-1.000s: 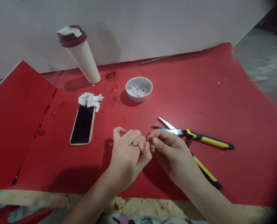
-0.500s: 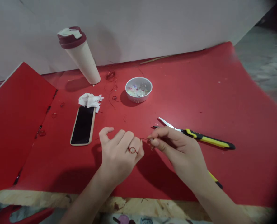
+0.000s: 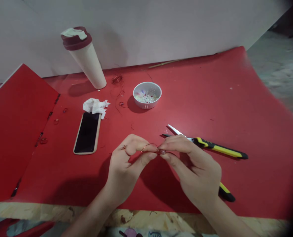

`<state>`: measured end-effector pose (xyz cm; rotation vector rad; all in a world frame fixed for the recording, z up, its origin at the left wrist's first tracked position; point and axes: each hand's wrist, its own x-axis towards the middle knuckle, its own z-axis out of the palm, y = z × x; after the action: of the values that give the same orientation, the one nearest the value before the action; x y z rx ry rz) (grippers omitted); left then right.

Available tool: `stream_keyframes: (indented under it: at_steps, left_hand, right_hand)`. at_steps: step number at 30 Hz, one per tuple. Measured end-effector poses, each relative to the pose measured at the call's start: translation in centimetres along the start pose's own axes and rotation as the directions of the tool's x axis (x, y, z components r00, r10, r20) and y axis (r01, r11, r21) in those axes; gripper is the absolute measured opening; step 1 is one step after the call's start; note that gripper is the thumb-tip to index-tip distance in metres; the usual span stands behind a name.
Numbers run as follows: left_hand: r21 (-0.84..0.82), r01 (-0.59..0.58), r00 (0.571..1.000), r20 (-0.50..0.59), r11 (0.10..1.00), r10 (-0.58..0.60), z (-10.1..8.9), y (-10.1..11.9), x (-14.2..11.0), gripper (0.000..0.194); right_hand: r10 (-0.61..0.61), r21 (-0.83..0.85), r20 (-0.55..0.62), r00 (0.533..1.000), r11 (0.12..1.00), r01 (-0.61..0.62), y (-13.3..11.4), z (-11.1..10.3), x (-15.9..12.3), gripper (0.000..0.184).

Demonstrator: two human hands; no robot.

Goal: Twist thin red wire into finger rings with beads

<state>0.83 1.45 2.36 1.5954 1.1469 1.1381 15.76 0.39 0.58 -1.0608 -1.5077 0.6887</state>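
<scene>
My left hand [image 3: 125,168] is closed, with thumb and forefinger pinching the left side of a thin copper-red wire ring [image 3: 150,144]. A small pale bead [image 3: 162,151] sits on that wire at its right side. The fingertips of my right hand [image 3: 196,168] pinch the wire by the bead, so both hands meet over the red table surface. Another beaded wire ring [image 3: 123,148] is worn on a finger of my left hand. Scissors [image 3: 208,144] with yellow and black handles lie with blades apart, partly behind my right hand, which covers some of them.
A perforated metal bowl [image 3: 138,102] holds small beads. Behind and left stand a tumbler [image 3: 88,62], a crumpled tissue [image 3: 93,105] and a phone [image 3: 87,133]. Tangled red wire [image 3: 117,79] lies near the tumbler. Several wire rings [image 3: 43,141] lie by the red folder [image 3: 15,131] on the left.
My left hand has turned from a curled fist, knuckles up, into a pinch on the wire ring. The wire loop now shows between both hands; my right hand stays nearly in place.
</scene>
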Motion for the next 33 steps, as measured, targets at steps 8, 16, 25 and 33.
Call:
stream_keyframes:
  at_steps: [8, 16, 25, 33]
  left_hand:
    - [-0.307, 0.274, 0.96, 0.143, 0.911, -0.241, 0.09, -0.41, 0.23, 0.01]
    - [-0.291, 0.326, 0.944, 0.154, 0.899, -0.292, 0.65, -0.09, -0.15, 0.019]
    - [-0.162, 0.243, 0.961, 0.173, 0.956, -0.214, 0.62, 0.37, -0.62, 0.017]
    - [-0.28, 0.295, 0.953, 0.147, 0.914, -0.263, 0.77, 0.1, -0.21, 0.022]
  right_hand:
    - [-0.129, -0.014, 0.033, 0.991, 0.991, 0.13, 0.07, -0.23, 0.32, 0.018]
    - [-0.192, -0.044, 0.066, 0.979, 0.98, 0.195, 0.06, -0.26, 0.48, 0.019]
    - [-0.25, -0.1, 0.043, 0.967, 0.962, 0.253, -0.01, 0.04, 0.52, 0.017]
    - [-0.278, -0.124, 0.066, 0.958, 0.951, 0.284, -0.25, -0.24, 0.71, 0.022]
